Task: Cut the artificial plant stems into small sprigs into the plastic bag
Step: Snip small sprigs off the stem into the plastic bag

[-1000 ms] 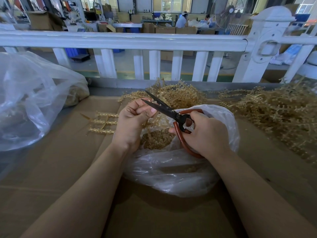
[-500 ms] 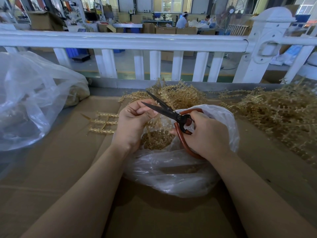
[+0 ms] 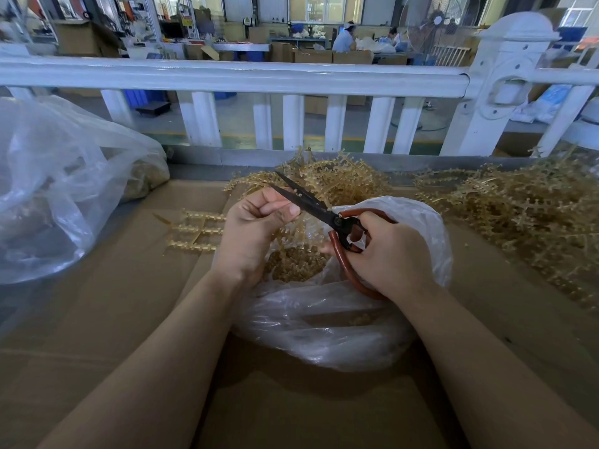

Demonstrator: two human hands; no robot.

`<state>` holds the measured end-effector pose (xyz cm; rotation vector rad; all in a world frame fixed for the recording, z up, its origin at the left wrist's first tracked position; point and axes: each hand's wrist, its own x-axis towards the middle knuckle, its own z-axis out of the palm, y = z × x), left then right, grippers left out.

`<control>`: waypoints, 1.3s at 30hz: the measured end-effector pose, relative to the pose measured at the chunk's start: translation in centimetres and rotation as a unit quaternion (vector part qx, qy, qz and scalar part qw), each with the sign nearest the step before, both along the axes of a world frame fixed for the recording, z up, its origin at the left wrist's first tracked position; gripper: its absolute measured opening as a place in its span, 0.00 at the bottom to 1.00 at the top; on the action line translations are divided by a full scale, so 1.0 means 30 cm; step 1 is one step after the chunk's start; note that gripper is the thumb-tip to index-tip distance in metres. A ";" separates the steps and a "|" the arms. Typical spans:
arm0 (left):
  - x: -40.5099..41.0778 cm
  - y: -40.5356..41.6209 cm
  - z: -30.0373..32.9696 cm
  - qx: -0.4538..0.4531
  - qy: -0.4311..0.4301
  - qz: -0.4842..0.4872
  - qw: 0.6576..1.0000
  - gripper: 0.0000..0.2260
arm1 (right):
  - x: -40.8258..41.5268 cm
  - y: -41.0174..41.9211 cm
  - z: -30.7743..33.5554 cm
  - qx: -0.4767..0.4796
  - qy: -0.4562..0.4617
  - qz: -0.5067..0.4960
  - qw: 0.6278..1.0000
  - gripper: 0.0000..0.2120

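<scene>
The left hand [image 3: 256,228] sits at the centre of the view with its fingers curled, pinching a pale gold plastic stem [image 3: 288,233] that hangs over the mouth of the small plastic bag [image 3: 327,319]; the right hand [image 3: 389,254], at 3 o'clock from it, grips the red-brown handles of the scissors [image 3: 324,210], whose dark blades stand a little apart and point toward 10 o'clock, just above the left fingertips; cut sprigs [image 3: 295,264] lie heaped inside the bag between the two hands, and the bag's far rim rises behind the right hand, hiding part of the handles; a short branched piece [image 3: 191,230] lies on the cardboard [image 3: 136,303] at 9 o'clock from the left hand; a mound of uncut stems [image 3: 337,176] lies at 12 o'clock behind the blades, and a bigger pile [image 3: 525,215] spreads at 2 o'clock; a large clear bag [image 3: 58,189] slumps at 9 o'clock, near the edge of the view; a white railing [image 3: 233,76] crosses the far side of the table, with a workshop floor and boxes beyond it.
</scene>
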<state>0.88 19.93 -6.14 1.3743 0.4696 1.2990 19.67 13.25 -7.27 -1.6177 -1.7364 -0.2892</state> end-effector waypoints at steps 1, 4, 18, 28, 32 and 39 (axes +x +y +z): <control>0.001 0.000 -0.001 0.002 0.003 0.002 1.000 0.12 | 0.000 0.001 -0.002 0.006 -0.001 -0.001 1.000 0.36; 0.000 -0.002 0.000 0.001 0.003 0.006 1.000 0.11 | -0.001 0.003 -0.005 0.014 -0.002 -0.005 1.000 0.32; 0.009 0.002 -0.020 -0.011 0.057 0.063 0.996 0.07 | 0.002 0.008 -0.004 -0.004 0.024 0.015 1.000 0.30; 0.007 0.003 -0.018 -0.016 0.050 0.054 0.997 0.06 | -0.003 0.009 -0.006 0.002 0.030 0.014 0.999 0.29; 0.006 -0.004 -0.013 -0.016 0.043 0.041 0.998 0.09 | -0.001 0.011 -0.013 0.011 0.023 0.008 1.000 0.28; 0.011 -0.002 -0.013 -0.031 -0.013 0.054 0.998 0.08 | -0.003 0.008 -0.019 -0.005 0.136 0.049 0.989 0.18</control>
